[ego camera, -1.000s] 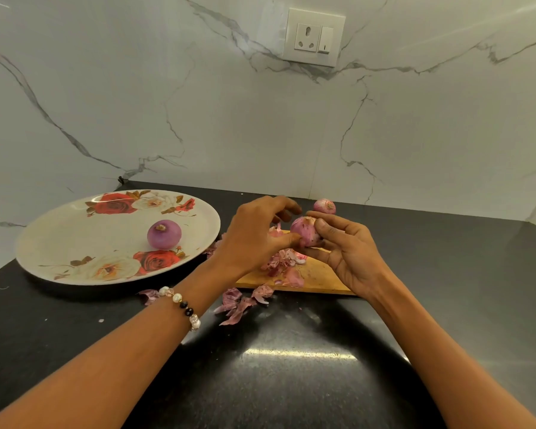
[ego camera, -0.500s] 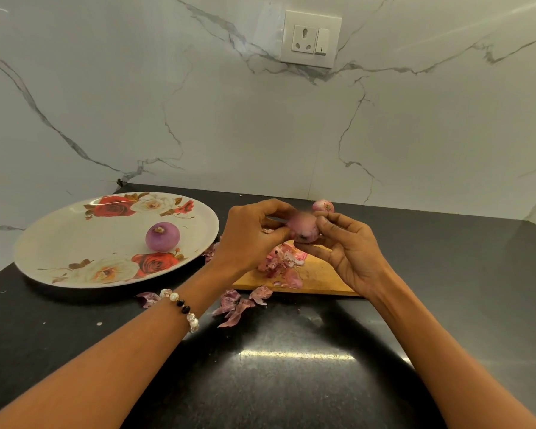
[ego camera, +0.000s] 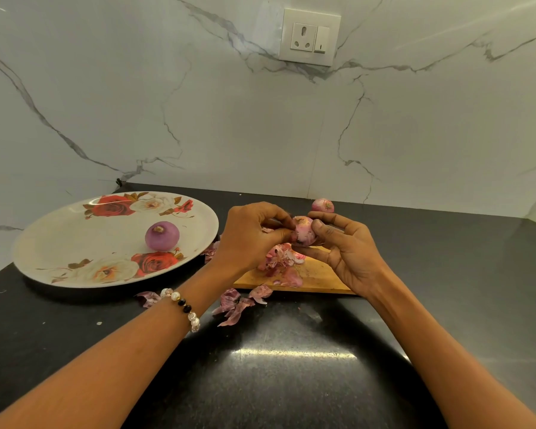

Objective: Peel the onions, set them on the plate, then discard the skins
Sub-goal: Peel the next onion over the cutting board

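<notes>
Black granite counter [ego camera: 291,366] meets marble wall. Both hands grip one half-peeled onion [ego camera: 304,235] above the cutting board [ego camera: 319,275]: left hand [ego camera: 251,238] pinches its skin, right hand [ego camera: 347,247] cradles it. Loose skins [ego camera: 280,258] lie beneath. At nine o'clock, a peeled onion [ego camera: 162,236] sits on the floral plate [ego camera: 75,243]; at one o'clock, another onion [ego camera: 322,205].

Glossy black stone counter [ego camera: 291,366]; wooden board [ego camera: 319,275]; plate [ego camera: 59,243] perhaps melamine.

Onion [ego camera: 304,233] between both hands
</notes>
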`<control>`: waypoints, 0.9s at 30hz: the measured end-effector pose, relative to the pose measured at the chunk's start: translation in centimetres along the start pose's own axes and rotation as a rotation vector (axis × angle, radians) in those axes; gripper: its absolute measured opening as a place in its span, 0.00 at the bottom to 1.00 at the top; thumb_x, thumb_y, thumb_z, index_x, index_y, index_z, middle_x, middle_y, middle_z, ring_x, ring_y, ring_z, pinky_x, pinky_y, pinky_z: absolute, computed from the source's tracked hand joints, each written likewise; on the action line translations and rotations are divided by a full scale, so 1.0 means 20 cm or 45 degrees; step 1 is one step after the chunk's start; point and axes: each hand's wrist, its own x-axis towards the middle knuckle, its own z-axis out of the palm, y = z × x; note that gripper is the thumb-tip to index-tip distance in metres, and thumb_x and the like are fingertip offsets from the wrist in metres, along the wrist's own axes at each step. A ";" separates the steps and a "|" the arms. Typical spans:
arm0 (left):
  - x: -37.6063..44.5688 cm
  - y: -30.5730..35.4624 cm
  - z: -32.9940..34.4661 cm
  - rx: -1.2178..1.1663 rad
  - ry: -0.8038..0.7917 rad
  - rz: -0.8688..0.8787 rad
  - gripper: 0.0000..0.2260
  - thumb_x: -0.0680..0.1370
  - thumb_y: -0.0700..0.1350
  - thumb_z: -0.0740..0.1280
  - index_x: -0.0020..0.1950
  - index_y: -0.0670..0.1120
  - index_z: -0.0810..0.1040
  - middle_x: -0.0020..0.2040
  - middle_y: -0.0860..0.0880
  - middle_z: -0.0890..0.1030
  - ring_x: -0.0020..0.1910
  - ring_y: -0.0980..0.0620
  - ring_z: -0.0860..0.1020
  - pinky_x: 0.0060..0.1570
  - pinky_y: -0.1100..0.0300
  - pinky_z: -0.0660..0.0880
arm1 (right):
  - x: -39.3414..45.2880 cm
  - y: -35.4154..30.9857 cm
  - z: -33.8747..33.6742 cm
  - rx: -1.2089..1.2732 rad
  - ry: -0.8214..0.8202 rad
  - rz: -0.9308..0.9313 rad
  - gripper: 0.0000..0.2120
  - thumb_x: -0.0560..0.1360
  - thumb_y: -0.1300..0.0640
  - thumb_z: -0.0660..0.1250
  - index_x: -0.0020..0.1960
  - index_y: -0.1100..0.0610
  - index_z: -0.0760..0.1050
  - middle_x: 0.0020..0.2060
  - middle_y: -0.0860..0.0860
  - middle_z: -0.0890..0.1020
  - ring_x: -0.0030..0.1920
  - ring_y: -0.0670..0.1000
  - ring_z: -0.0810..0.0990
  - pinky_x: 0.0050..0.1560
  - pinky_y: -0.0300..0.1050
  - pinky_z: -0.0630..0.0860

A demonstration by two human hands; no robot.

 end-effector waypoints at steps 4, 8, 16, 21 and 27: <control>0.01 -0.01 0.00 0.068 -0.072 0.021 0.06 0.71 0.38 0.75 0.47 0.42 0.84 0.48 0.48 0.82 0.43 0.57 0.80 0.46 0.73 0.74 | 0.00 0.00 0.00 -0.030 -0.005 0.009 0.17 0.68 0.64 0.69 0.55 0.66 0.77 0.47 0.61 0.85 0.49 0.61 0.85 0.45 0.58 0.83; 0.01 -0.02 0.01 0.171 -0.206 0.015 0.05 0.74 0.41 0.72 0.49 0.42 0.82 0.55 0.48 0.77 0.51 0.55 0.76 0.47 0.75 0.71 | -0.01 0.00 0.00 -0.048 -0.001 0.019 0.18 0.68 0.64 0.70 0.56 0.67 0.77 0.49 0.63 0.84 0.49 0.62 0.85 0.44 0.57 0.84; 0.02 -0.04 0.02 0.181 -0.345 0.052 0.05 0.77 0.41 0.67 0.51 0.41 0.79 0.60 0.48 0.74 0.56 0.57 0.71 0.49 0.77 0.67 | 0.00 -0.01 -0.02 -0.025 0.102 0.042 0.12 0.73 0.67 0.68 0.55 0.69 0.77 0.53 0.67 0.81 0.50 0.63 0.84 0.45 0.60 0.83; 0.01 -0.04 0.02 0.176 -0.375 0.064 0.06 0.78 0.43 0.67 0.51 0.41 0.78 0.62 0.48 0.72 0.57 0.57 0.70 0.50 0.76 0.68 | 0.00 -0.02 -0.02 0.049 0.143 0.056 0.12 0.76 0.67 0.66 0.58 0.71 0.76 0.54 0.68 0.81 0.52 0.66 0.83 0.45 0.59 0.83; 0.01 -0.04 0.01 0.195 -0.426 0.027 0.05 0.78 0.45 0.67 0.49 0.44 0.79 0.63 0.49 0.71 0.58 0.58 0.69 0.50 0.77 0.65 | -0.01 -0.04 -0.02 0.161 0.128 0.053 0.11 0.75 0.67 0.66 0.56 0.71 0.77 0.50 0.66 0.83 0.52 0.66 0.83 0.42 0.55 0.84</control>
